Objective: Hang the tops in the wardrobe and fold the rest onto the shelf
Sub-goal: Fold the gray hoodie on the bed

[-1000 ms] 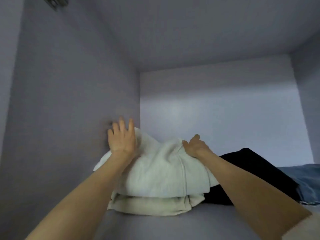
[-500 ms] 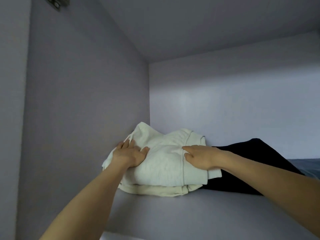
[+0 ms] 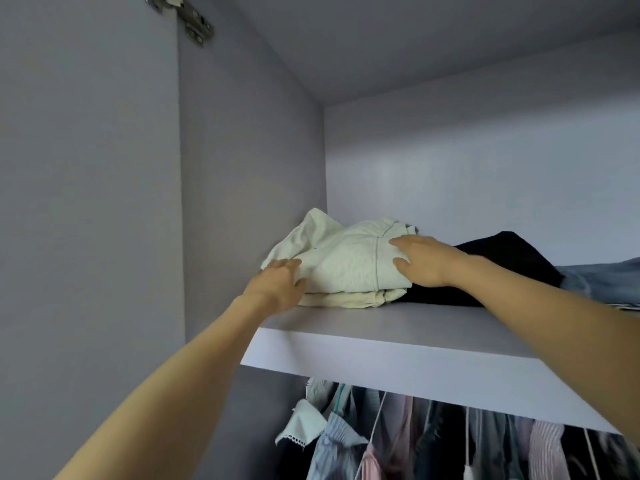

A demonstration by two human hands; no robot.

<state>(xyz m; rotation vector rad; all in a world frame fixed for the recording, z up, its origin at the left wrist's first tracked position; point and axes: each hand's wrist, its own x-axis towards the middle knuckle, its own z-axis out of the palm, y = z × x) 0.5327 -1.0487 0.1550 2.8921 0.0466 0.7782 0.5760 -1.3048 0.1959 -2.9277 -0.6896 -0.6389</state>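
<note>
Both hands have slid back toward the shelf's front since the earlier frame. Left hand (image 3: 278,284) lies flat, fingers extended, against the left end of the folded pale-green knit garment (image 3: 349,263); right hand (image 3: 420,259) presses its right end, fingers relaxed (neither grips). Garment sits atop a cream folded piece (image 3: 349,299) in the left corner of the lilac wardrobe shelf (image 3: 398,344), touching black folded fabric (image 3: 502,258). Hanging tops (image 3: 398,441) below.

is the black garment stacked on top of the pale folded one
No, the black garment lies beside the pale folded garment, to its right on the shelf.
</note>
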